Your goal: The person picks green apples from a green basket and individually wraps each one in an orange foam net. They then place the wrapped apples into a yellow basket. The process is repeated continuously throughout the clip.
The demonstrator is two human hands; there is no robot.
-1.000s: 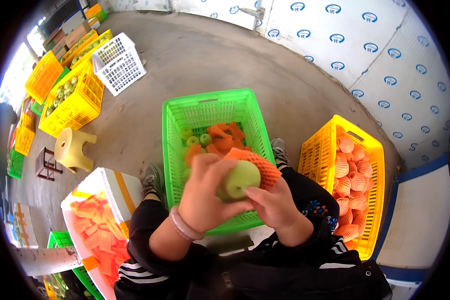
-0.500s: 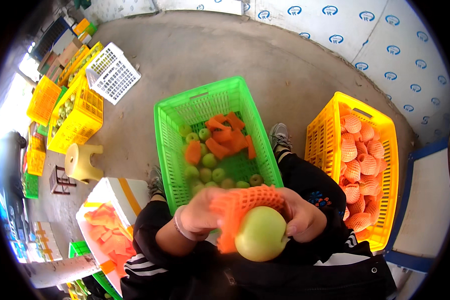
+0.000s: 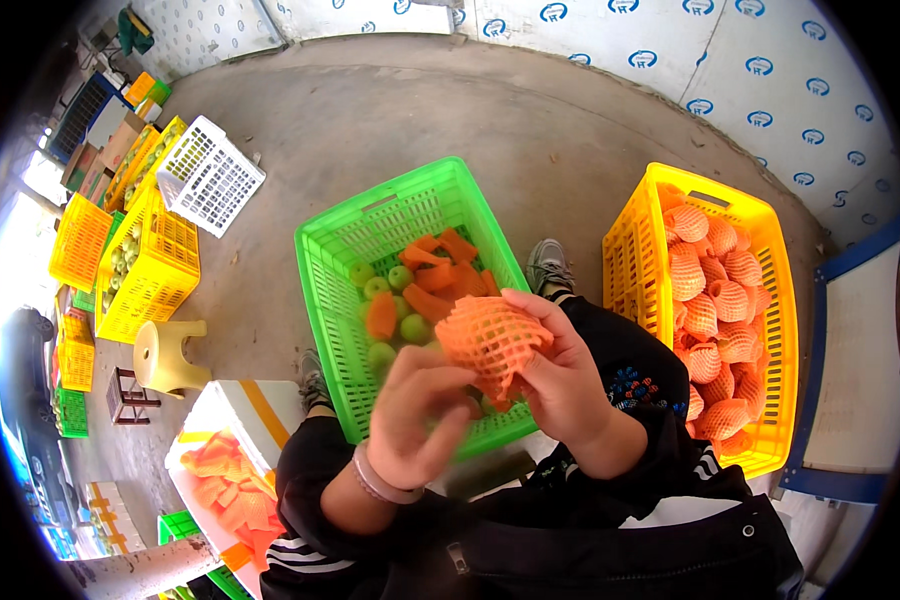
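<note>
A light green apple wrapped in an orange foam net sleeve (image 3: 493,343) is held above the near end of the green crate. My right hand (image 3: 573,385) grips it from the right, with thumb and fingers on the net. Beside it on the left is my left hand (image 3: 415,415), blurred, its fingers bent and apart with nothing between them. Inside the green crate (image 3: 325,300) lie several loose green apples (image 3: 414,328) and flat orange foam sleeves (image 3: 460,277). My hands hide the crate's near part.
To the right stands a yellow crate (image 3: 638,262) full of net-wrapped fruit (image 3: 732,325). At the lower left, a white foam box (image 3: 255,410) holds orange sleeves (image 3: 232,485). A yellow stool (image 3: 168,355), a white crate (image 3: 213,175) and yellow fruit crates (image 3: 157,270) stand farther left.
The foam sleeve now covers the apple, which was partly bare before. My left hand has come off the sleeve, and the wrapped apple has moved up, away from my body.
</note>
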